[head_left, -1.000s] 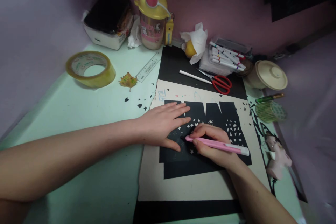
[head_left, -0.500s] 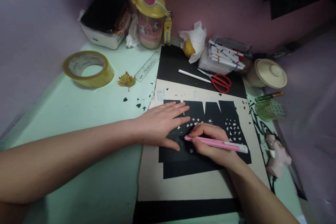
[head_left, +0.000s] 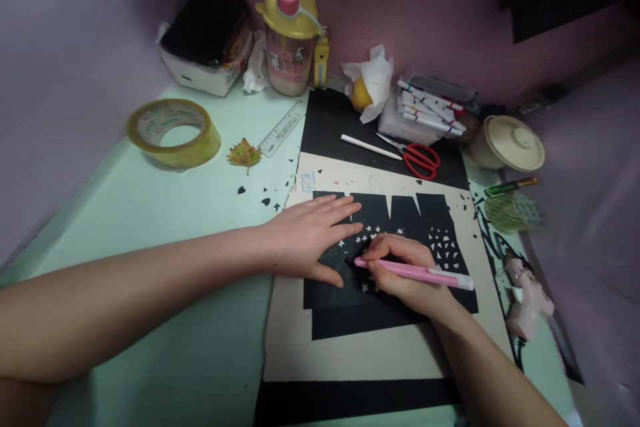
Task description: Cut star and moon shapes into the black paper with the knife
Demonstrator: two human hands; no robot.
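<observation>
A sheet of black paper [head_left: 330, 323] lies on a pale board, its top edge slit into flaps. Small stars and angular shapes are cut out of it. My left hand [head_left: 313, 237] presses flat on the paper's left part, fingers spread and thumb apart. In my right hand [head_left: 405, 270] is a pink pen-shaped tool [head_left: 417, 271] with a white end, pinched between thumb and fingers. Its dark tip points left, at the paper near the stars, just right of my left thumb. Whether the tip is a blade or a nib I cannot make out.
Beyond the paper lie red-handled scissors [head_left: 421, 160] and a white pen [head_left: 370, 147]. Left are a tape roll [head_left: 213, 140], a leaf [head_left: 244, 153] and a ruler [head_left: 283, 130]. A cup [head_left: 290, 47] and a marker box [head_left: 410, 130] stand behind; a glue gun [head_left: 530, 303] lies right.
The view has shifted slightly. My right hand and the pink tool have moved very little over the paper; my left hand stays flat in place.
</observation>
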